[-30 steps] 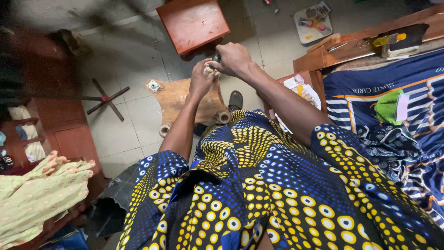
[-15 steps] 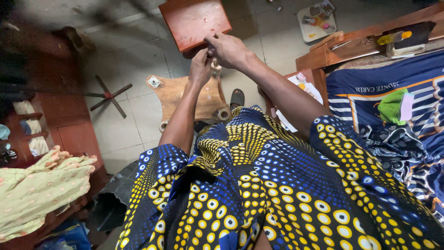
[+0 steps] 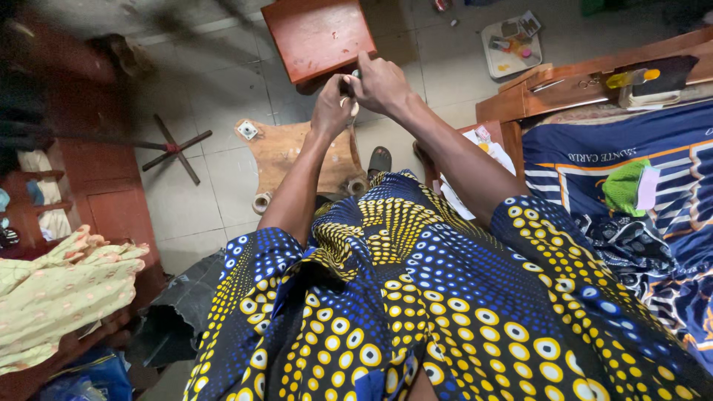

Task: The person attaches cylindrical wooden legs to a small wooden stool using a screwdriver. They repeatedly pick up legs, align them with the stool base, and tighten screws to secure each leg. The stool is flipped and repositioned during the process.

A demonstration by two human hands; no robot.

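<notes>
i am looking down over a lap draped in blue cloth with yellow dots (image 3: 416, 297), and both arms are reaching forward over the tiled floor (image 3: 186, 193). the left hand (image 3: 332, 108) and the right hand (image 3: 382, 83) are meeting out in front, touching each other, with a small pale object (image 3: 352, 106) pinched between their fingers. i am seeing only a sliver of it, light in colour with a darker bit at the top, and i cannot tell what it is. the left hand is curling its fingers around the near side of it; the right hand is closing on it from the far side, knuckles up. both hands are grasping that 1 object, which is sitting right at the join of the 2 hands, above the gap between the red wooden stool (image 3: 318, 36) and the pale wooden board (image 3: 293, 152) lying on the floor.

a dark sandal (image 3: 379, 160) is resting just beyond the lap, beside the board. to the right, a striped navy fabric (image 3: 616, 171) is lying with a green cloth (image 3: 624, 186) on it. at the far left, a pale green garment (image 3: 67, 289) is hanging over dark red furniture (image 3: 96, 200).
</notes>
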